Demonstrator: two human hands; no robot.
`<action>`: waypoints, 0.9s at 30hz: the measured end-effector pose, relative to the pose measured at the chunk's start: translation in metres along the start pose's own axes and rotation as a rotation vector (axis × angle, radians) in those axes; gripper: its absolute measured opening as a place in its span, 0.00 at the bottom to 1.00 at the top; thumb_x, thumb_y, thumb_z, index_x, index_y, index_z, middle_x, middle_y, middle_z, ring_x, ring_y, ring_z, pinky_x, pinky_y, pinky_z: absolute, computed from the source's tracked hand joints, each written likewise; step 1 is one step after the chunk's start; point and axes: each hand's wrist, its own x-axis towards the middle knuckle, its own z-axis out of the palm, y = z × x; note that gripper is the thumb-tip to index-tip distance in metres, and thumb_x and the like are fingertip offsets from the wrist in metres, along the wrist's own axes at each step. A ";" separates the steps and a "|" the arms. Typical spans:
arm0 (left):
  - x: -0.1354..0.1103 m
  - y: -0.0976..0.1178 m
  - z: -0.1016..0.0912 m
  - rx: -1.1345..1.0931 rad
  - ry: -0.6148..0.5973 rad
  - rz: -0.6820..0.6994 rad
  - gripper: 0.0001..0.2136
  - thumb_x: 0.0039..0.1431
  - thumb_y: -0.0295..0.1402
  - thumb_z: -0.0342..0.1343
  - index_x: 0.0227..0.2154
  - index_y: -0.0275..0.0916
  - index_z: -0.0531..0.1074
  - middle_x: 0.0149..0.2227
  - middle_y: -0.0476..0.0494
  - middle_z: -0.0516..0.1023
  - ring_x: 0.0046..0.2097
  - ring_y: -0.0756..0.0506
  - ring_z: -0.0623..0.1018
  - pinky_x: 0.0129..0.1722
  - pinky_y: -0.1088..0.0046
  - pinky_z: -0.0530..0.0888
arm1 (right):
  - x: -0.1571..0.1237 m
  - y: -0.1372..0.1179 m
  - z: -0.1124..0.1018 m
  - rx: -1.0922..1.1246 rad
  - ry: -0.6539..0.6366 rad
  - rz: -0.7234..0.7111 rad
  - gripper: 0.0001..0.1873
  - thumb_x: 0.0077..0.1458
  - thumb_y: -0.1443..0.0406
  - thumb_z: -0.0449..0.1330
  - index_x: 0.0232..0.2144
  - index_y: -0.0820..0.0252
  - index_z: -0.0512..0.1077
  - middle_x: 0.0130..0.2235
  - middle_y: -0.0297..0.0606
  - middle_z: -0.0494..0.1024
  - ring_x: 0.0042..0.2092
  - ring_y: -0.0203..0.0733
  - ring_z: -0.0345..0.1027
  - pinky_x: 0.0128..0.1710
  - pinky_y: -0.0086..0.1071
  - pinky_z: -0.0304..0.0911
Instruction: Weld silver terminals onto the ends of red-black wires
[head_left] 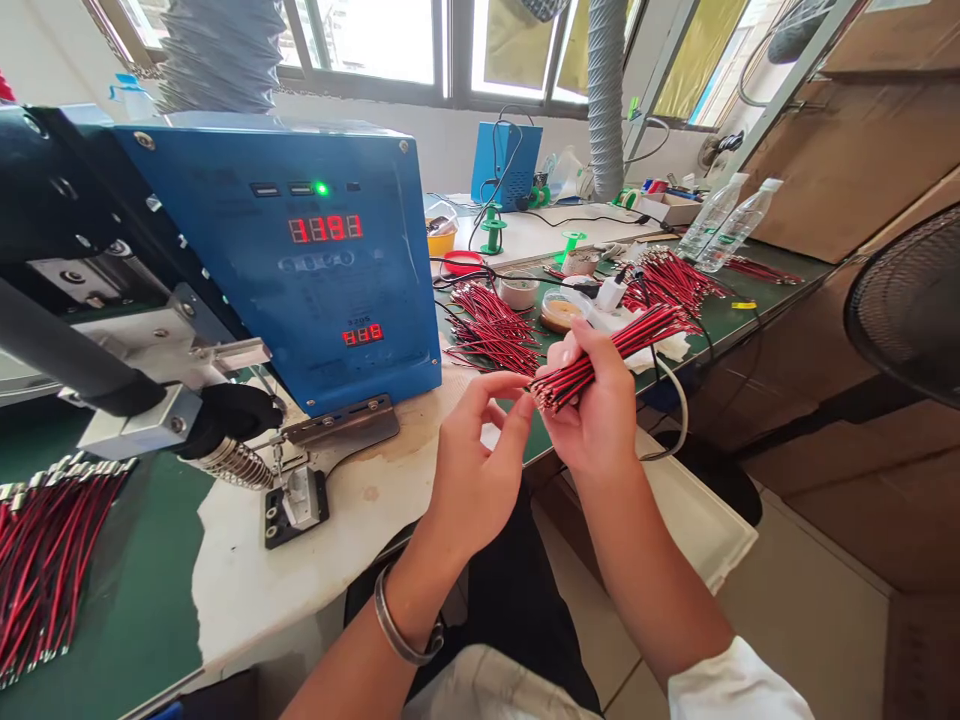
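My right hand (600,415) gripped the wire bundle (649,332) at two o'clock from my left hand (480,465)!
Left finger and thumb met at its bared tips; whether they pinched a strand, I couldn't tell. From the bundle, a clear tub (566,299) holding brown stuff (561,317) sat at eleven, the green bench (705,322) edge ran toward two, a white tray (694,505) jutted at five, and floor tiles (814,580) opened out at four.
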 end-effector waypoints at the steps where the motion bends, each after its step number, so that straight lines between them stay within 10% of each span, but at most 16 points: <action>1: -0.001 0.001 0.000 -0.010 0.001 0.025 0.07 0.67 0.36 0.57 0.45 0.43 0.75 0.44 0.47 0.79 0.33 0.51 0.72 0.27 0.76 0.68 | -0.001 0.000 0.002 0.042 -0.012 0.039 0.23 0.49 0.51 0.66 0.19 0.54 0.59 0.19 0.23 0.54 0.14 0.27 0.41 0.10 0.29 0.37; 10: -0.003 0.007 -0.003 0.030 0.055 0.218 0.05 0.65 0.29 0.59 0.42 0.40 0.76 0.41 0.47 0.84 0.37 0.51 0.79 0.37 0.74 0.75 | -0.003 0.004 0.010 0.276 -0.066 0.298 0.23 0.43 0.57 0.70 0.18 0.56 0.57 0.16 0.20 0.57 0.12 0.24 0.38 0.09 0.26 0.32; 18: -0.004 0.009 -0.007 0.001 0.073 0.256 0.05 0.64 0.27 0.60 0.42 0.40 0.76 0.39 0.47 0.84 0.39 0.51 0.82 0.36 0.77 0.76 | -0.005 0.003 0.014 0.230 -0.129 0.249 0.24 0.46 0.54 0.69 0.19 0.55 0.57 0.16 0.19 0.55 0.11 0.25 0.39 0.08 0.27 0.35; 27: -0.006 0.013 -0.011 -0.033 0.019 0.326 0.14 0.59 0.24 0.63 0.47 0.41 0.74 0.43 0.46 0.82 0.38 0.52 0.79 0.32 0.79 0.75 | -0.014 0.002 0.027 0.022 0.085 0.040 0.22 0.55 0.51 0.60 0.20 0.54 0.58 0.20 0.26 0.55 0.17 0.29 0.47 0.13 0.29 0.44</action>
